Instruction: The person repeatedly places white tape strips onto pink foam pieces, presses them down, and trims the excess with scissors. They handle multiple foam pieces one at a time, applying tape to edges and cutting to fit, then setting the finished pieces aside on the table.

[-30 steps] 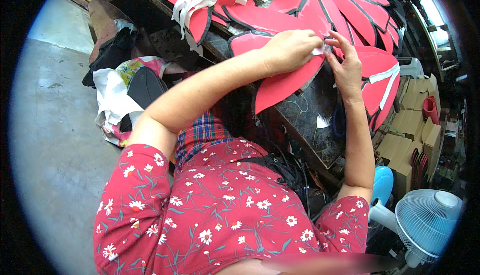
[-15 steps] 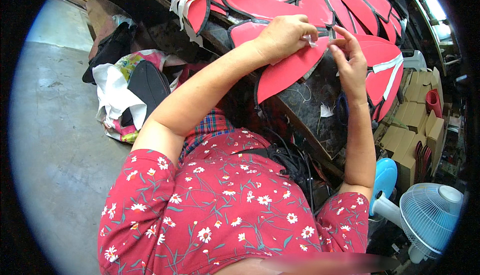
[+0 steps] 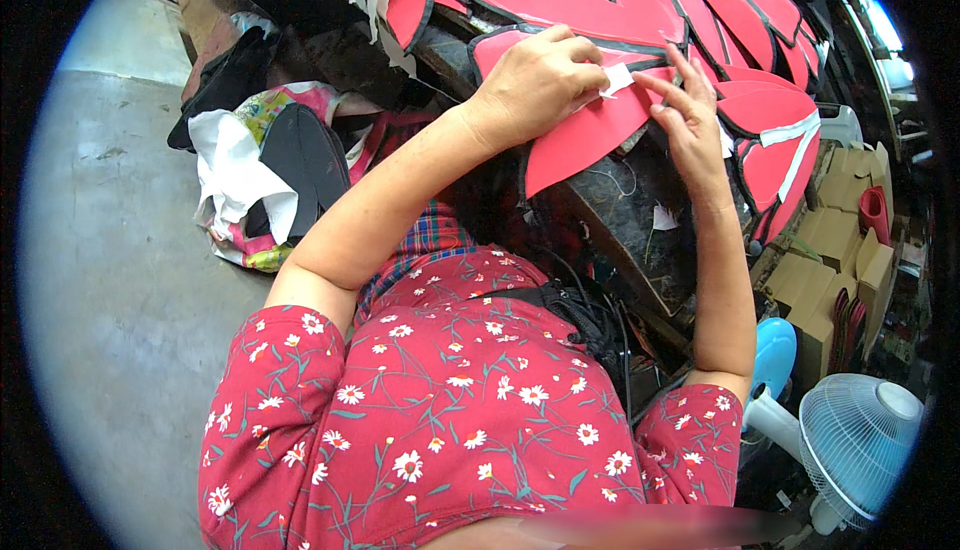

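Grey concrete floor (image 3: 110, 280) fills the left of the head view, bare and smooth. Above it a dark, worn counter (image 3: 640, 220) runs across the top, its front edge scuffed, with loose white paper scraps (image 3: 660, 218) lying on it. Many red petal-shaped foam sheets with dark edges (image 3: 740, 0) are spread over the counter's far part, some with white strips across them. On the floor just beside the counter lies a heap of cloth and bags (image 3: 260, 170), white, black and flowered. At the right stand brown cardboard boxes (image 3: 830, 240), and at the lower right a pale blue and white electric fan (image 3: 855, 445).

The red pointed foam piece (image 3: 590, 135) in hand lies at the counter's near edge, its tip hanging over the front, flat and matte, with a thin dark rim. The left hand (image 3: 535, 85) rests on it, fingers curled and pinching a small white paper strip (image 3: 617, 80) against the foam. The right hand (image 3: 690, 120) is just beside, fingers stretched out fairly flat, fingertips touching the strip and the foam.
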`<state>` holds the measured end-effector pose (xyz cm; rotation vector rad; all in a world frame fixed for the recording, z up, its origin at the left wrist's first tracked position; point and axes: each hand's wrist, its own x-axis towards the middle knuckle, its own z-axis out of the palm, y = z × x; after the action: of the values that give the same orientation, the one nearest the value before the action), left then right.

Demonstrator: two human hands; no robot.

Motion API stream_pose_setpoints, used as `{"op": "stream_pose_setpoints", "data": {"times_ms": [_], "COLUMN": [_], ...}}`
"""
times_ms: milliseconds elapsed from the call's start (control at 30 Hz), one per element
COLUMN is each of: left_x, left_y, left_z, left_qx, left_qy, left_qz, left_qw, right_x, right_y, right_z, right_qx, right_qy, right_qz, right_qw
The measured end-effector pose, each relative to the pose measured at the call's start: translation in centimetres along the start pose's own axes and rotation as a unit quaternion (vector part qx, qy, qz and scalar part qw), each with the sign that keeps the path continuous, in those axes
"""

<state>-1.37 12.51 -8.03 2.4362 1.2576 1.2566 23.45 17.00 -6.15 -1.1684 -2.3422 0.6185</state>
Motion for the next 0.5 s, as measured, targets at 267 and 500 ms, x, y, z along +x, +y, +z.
{"op": "stream_pose_setpoints", "data": {"times_ms": [267,500], "left_x": [-0.3,-0.9], "left_y": [0.3,0.8], "left_z": [-0.3,-0.2], "left_qx": [-0.013,0.002], "left_qy": [0.015,0.038], "left_qz": [-0.016,-0.067], "left_qw": [1.0,0.997], "right_x": [-0.5,-1.3], "right_y": [-2.9,-5.9], "right_z": [0.5,0.7], "right_qx": [-0.156,-0.271], "right_qy": [-0.01,-0.014], "right_qz": [-0.054,-0.116], "right_qw": [0.986,0.955]}}
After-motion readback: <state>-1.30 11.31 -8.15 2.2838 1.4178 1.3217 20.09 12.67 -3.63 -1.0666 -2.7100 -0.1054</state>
